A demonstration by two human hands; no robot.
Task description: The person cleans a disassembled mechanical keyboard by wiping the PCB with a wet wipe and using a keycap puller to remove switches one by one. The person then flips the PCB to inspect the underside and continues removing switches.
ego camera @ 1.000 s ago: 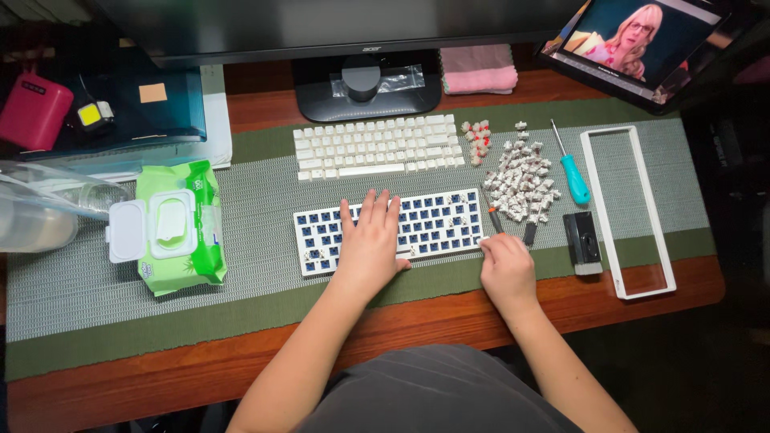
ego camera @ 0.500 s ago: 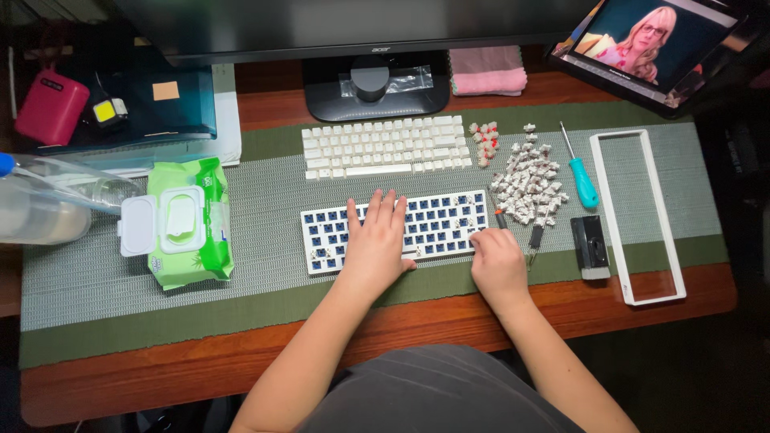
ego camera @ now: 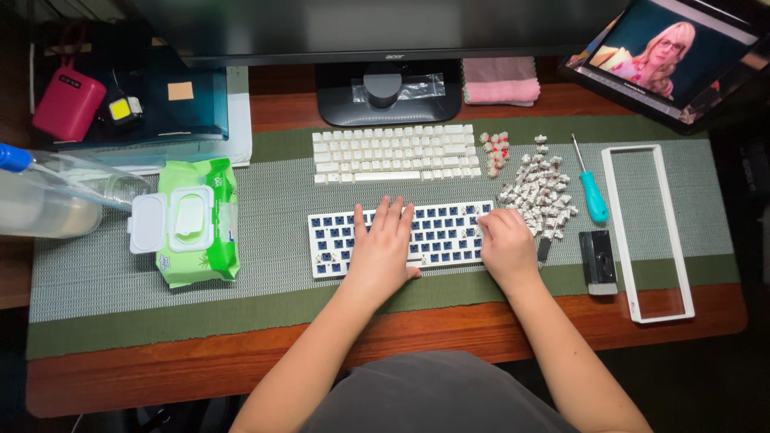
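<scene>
While left hand (ego camera: 381, 250) steadies—keyboard plate (ego camera: 439, 231).

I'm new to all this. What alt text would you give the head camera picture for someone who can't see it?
Seen from above, a person's left hand lies flat on a bare keyboard plate with blue sockets, while the right hand rests at its right end beside a pile of loose key switches. Nearby on the ribbed desk mat are white keycaps, a teal screwdriver and a wet-wipe pack.

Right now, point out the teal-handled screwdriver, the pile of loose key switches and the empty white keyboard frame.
teal-handled screwdriver (ego camera: 594, 197): head view, on the teal handle.
pile of loose key switches (ego camera: 542, 189): head view, middle of the heap.
empty white keyboard frame (ego camera: 616, 210): head view, on its left long rail.
</scene>
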